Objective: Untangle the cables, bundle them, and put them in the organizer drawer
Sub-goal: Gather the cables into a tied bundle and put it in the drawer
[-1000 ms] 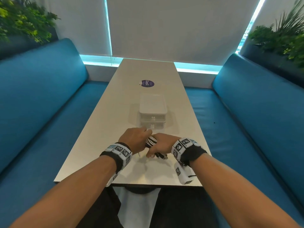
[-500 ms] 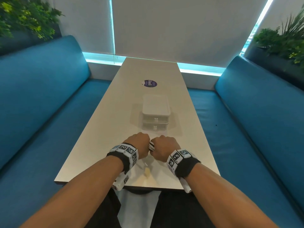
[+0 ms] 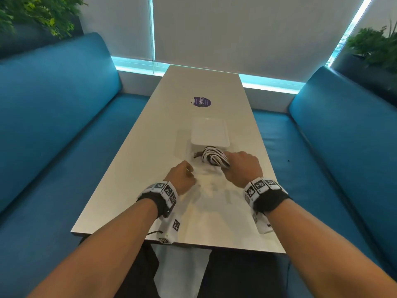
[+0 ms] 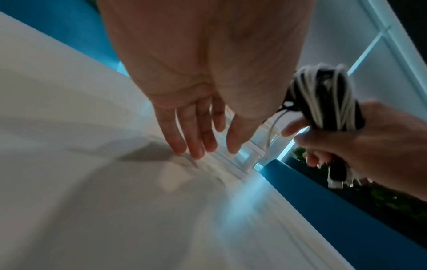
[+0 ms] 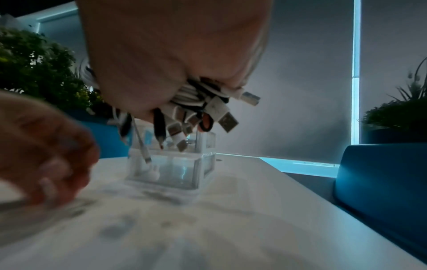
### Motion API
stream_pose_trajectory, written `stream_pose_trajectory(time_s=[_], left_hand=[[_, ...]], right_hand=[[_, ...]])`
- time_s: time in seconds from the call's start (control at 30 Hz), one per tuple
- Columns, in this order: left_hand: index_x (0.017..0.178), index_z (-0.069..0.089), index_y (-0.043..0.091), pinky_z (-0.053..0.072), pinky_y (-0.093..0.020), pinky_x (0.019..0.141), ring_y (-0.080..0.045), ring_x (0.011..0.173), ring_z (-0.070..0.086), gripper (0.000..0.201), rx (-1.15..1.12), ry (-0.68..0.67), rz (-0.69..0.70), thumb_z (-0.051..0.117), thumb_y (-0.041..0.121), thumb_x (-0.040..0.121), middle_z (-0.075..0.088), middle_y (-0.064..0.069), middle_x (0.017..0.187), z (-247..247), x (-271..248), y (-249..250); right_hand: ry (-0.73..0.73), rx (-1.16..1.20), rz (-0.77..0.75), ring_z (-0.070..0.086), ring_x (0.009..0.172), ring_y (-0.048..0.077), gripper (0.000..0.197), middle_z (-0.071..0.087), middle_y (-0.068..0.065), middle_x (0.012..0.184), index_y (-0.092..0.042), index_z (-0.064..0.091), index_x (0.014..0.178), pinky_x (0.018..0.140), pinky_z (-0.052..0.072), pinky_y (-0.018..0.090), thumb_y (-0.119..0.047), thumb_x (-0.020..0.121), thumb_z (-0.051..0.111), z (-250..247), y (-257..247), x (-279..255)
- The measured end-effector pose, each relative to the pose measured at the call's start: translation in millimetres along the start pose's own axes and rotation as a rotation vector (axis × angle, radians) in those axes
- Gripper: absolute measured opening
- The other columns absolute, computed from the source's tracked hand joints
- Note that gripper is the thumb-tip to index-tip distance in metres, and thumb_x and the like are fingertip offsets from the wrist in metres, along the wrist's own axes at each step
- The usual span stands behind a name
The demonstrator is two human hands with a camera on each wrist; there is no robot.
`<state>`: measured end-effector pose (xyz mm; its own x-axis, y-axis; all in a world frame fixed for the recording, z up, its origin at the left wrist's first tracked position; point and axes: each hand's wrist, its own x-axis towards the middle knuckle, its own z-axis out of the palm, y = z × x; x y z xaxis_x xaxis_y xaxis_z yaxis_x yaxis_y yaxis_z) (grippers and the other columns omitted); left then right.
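Cables [image 3: 212, 158] in black and white, wound into one thick bundle, sit in the right hand [image 3: 242, 168], whose fingers are curled tightly round the coils. The bundle is held above the table [image 3: 133, 168], just in front of the clear organizer drawer unit [image 3: 209, 132] and near its front face; whether it touches the unit cannot be told from the head view. In the right wrist view several plug ends [image 5: 227, 120] (flat metal connectors among them) hang out below the fist, dangling over the transparent organizer, and one thin white lead [image 5: 142, 146] trails down in front of it. The left hand [image 3: 181, 179] holds nothing: in the left wrist view its fingers [image 4: 184, 131] are stretched out and loosely spread, tips down close to the tabletop, a little short of the organizer. The two hands are apart, left nearer the person, right further forward. A round purple sticker [image 3: 200, 102] lies on the table beyond the organizer, and blue upholstered benches [image 3: 53, 104] run along both sides.
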<state>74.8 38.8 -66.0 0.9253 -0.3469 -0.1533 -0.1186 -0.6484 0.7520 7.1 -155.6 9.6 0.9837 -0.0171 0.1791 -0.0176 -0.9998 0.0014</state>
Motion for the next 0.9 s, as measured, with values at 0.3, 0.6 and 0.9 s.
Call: stream_pose_trajectory(time_s=[0.3,0.6,0.9], left_hand=[[0.086,0.065,0.020,0.058,-0.048,0.083,-0.035,0.090,0.069,0.007,-0.075,0.001,-0.126,0.059,0.019,0.086,0.072,-0.007,0.097,12.3,16.9,-9.3],[0.098,0.073,0.022,0.049,-0.028,0.093,-0.021,0.101,0.066,0.027,-0.090,-0.018,-0.126,0.077,0.043,0.081,0.071,0.000,0.105,25.7,2.6,1.2],[0.049,0.050,0.015,0.038,-0.028,0.056,-0.025,0.054,0.052,0.056,-0.115,0.149,-0.185,0.065,0.054,0.086,0.053,-0.001,0.052,51.0,-36.0,17.7]], right_hand=[[-0.064,0.178,0.015,0.065,0.103,0.024,0.033,0.063,-0.011,0.122,-0.034,0.061,0.116,0.081,0.053,0.036,-0.023,0.085,0.059,-5.4,-10.9,47.5],[-0.058,0.133,-0.025,0.063,0.085,0.025,0.015,0.062,-0.004,0.099,-0.027,0.064,0.098,0.070,0.051,0.036,-0.031,0.084,0.060,-7.2,-23.3,37.9],[-0.043,0.200,-0.014,0.062,0.091,0.024,0.024,0.063,-0.008,0.111,-0.026,0.064,0.108,0.070,0.043,0.031,-0.028,0.085,0.060,-11.4,-26.6,-3.6]])
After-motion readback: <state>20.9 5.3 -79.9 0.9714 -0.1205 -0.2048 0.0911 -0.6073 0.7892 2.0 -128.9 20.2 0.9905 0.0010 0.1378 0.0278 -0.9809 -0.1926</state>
